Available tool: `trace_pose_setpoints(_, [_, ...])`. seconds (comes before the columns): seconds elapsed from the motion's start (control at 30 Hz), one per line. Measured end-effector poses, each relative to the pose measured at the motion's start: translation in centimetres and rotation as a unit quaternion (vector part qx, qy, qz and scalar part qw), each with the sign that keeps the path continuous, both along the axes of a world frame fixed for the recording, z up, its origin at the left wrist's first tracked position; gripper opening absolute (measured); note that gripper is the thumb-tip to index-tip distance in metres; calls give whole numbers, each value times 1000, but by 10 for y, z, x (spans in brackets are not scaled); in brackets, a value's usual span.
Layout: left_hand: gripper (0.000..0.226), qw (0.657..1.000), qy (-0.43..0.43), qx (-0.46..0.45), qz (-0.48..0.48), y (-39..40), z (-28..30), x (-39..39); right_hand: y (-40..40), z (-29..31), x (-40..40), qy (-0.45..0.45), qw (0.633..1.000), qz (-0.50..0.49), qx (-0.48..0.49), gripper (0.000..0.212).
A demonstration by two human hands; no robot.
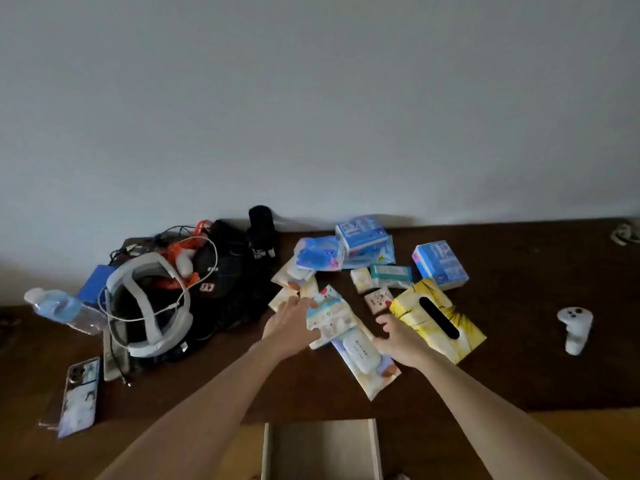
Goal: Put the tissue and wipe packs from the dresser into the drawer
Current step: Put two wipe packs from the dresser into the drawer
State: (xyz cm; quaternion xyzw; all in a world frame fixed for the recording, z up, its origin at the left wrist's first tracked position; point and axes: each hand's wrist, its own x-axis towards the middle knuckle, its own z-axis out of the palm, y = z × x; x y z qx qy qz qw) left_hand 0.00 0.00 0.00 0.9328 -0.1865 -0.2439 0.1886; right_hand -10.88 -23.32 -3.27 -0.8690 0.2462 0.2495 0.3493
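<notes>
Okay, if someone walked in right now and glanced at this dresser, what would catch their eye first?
Probably the scatter of tissue and wipe packs mid-dresser, with the bright yellow tissue pack standing out at its right. Both hands reach in: the left hand holds a small pack, the right hand hovers over a long wipe pack. Below, the open drawer looks empty.

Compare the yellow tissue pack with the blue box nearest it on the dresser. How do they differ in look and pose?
The yellow tissue pack is soft and lies flat, with a dark oval slot facing up; the blue box is stiff, blocky and shows no slot. The yellow tissue pack looks longer and flatter, the blue box more compact and taller. The right hand is beside the yellow pack, away from the blue box. Both rest on the dresser.
</notes>
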Motion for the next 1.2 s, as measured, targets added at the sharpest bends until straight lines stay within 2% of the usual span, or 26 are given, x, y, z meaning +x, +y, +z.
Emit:
trace_pose_setpoints(0.17, [98,983,8,144,-116,-46,-73,2,20,-77,1,69,990,86,-83,84])
trace_pose_setpoints(0.23, [106,975,18,183,-126,-48,-106,2,29,-107,-11,67,985,92,-134,90])
trace_pose_setpoints(0.33, [101,975,4,198,-103,-51,-137,5,36,-137,-16,11,972,62,-226,93])
trace_pose_setpoints(0.4, [91,975,-43,202,-79,-54,-146,6,35,-147,-13,-5,974,22,-227,102])
trace_pose_setpoints(0.47, [76,981,-81,172,-40,-56,-147,6,32,-148,-10,13,980,-28,-194,110])
trace_pose_setpoints(0.5, [67,986,-88,143,-19,-55,-145,5,31,-148,-11,18,982,-43,-181,107])
trace_pose_setpoints(0.6, [43,995,-68,51,47,-45,-131,-5,26,-139,-24,-19,988,-61,-143,67])
trace_pose_setpoints(0.67, [39,989,4,-21,147,-32,-116,-18,19,-125,-36,-69,993,-75,-65,45])
trace_pose_setpoints(0.77, [27,932,111,-143,314,-11,-89,-37,6,-92,-46,-121,981,-133,71,39])
trace_pose_setpoints(0.9, [22,846,200,-232,436,20,-60,-70,4,-60,-49,-108,965,-180,158,44])
trace_pose_setpoints(0.97, [24,828,237,-243,445,38,-58,-95,13,-56,-55,-76,958,-164,225,47])
trace_pose_setpoints(1.03, [30,835,272,-222,423,59,-67,-124,29,-64,-68,-46,955,-109,274,50])
trace_pose_setpoints(1.2, [36,846,353,-110,384,121,-132,-183,78,-114,-124,35,957,-27,287,49])
